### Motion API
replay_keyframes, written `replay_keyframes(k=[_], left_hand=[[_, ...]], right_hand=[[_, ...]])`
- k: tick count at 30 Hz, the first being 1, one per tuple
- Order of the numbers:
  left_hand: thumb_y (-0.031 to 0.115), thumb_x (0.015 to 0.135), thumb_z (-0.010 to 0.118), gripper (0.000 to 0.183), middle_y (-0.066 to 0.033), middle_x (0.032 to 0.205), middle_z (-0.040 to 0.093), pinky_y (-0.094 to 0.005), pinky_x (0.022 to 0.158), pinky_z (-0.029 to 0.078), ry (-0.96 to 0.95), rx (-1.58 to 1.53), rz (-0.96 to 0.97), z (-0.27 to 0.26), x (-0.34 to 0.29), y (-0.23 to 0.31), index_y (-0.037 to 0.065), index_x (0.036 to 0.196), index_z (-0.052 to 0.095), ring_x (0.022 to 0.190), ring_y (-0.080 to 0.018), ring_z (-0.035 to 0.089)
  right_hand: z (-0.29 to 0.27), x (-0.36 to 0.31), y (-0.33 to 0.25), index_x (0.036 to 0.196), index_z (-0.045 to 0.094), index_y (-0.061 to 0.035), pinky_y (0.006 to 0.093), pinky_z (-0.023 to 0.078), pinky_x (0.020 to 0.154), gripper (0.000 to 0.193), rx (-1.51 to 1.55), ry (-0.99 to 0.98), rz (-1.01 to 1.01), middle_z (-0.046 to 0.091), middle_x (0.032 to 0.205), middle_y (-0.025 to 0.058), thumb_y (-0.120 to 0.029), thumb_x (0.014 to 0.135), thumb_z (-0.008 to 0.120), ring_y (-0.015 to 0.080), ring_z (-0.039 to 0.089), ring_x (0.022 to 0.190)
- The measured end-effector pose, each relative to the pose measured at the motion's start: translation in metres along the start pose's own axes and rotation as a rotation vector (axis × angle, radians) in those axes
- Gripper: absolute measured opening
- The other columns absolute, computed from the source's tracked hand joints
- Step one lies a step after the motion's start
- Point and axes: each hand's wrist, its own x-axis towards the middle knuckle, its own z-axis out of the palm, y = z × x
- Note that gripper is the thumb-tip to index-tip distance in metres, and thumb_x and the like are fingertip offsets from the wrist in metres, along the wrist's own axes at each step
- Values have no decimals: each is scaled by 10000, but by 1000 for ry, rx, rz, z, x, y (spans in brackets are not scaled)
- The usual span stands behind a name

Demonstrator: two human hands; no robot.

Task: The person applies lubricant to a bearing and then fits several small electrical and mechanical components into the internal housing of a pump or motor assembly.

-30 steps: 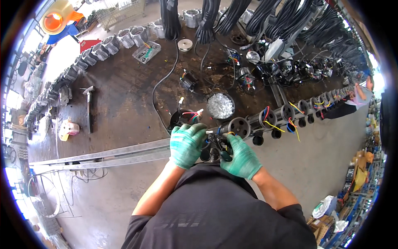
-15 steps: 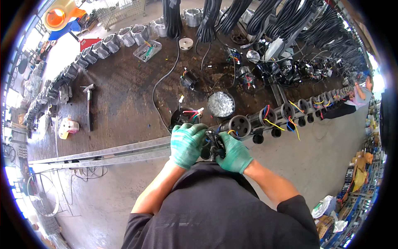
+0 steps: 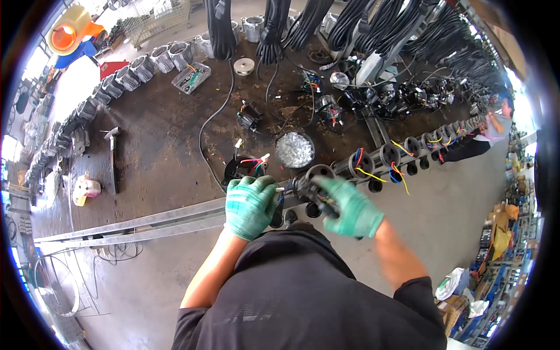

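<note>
My left hand (image 3: 251, 209), in a green glove, is closed at the bench's front edge. Its fingertips pinch a thin wire (image 3: 281, 199), with a small white tip showing beside them. Just behind it sits a round black housing (image 3: 232, 171) with red, white and green wires and a black cable. My right hand (image 3: 357, 211), gloved the same way, is wrapped round dark pliers (image 3: 319, 197). Motion blurs the pliers, so I cannot tell how their jaws stand. They are apart from the wire, in front of the row of round black housings.
A bowl of small clear pieces (image 3: 295, 149) stands behind my hands. A hammer (image 3: 113, 157) lies at the left. Black cable bundles (image 3: 273, 29) hang at the back. Housings with coloured wires (image 3: 389, 155) line the front edge rightward. Another person (image 3: 494, 127) is at the far right.
My right hand has moved right, away from my left hand, carrying the pliers. The wire's white tip now shows by my left fingers. The whole view has shifted slightly.
</note>
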Motion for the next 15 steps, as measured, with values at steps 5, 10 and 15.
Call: replay_keyframes(k=[5,10,15], left_hand=[[244,831,759,160,-5,1144,706,-447,885,469,-52,6,18,-1,-4,-2,147,958,751,963,-257,658],[173,752,795,193,16,1121,700,-437,888,488,-40,21,-25,4,-5,2,163,941,757,971,-242,680],[187,738,809,196,9,1122,685,-446,896,499,3,48,-12,8,-9,0,165,925,758,971,-241,676]], right_hand=[[-35,11,71,1485,580,-73,480,521,1018,774,-364,239,373,641,1263,211,-249,771,821,406,622,1150],[-14,7,131,1465,621,-105,487,510,1047,687,-472,217,374,632,1351,158,-314,837,805,393,597,1225],[-16,17,113,1423,647,-98,486,509,1062,641,-478,175,393,632,1360,154,-288,841,834,392,590,1233]])
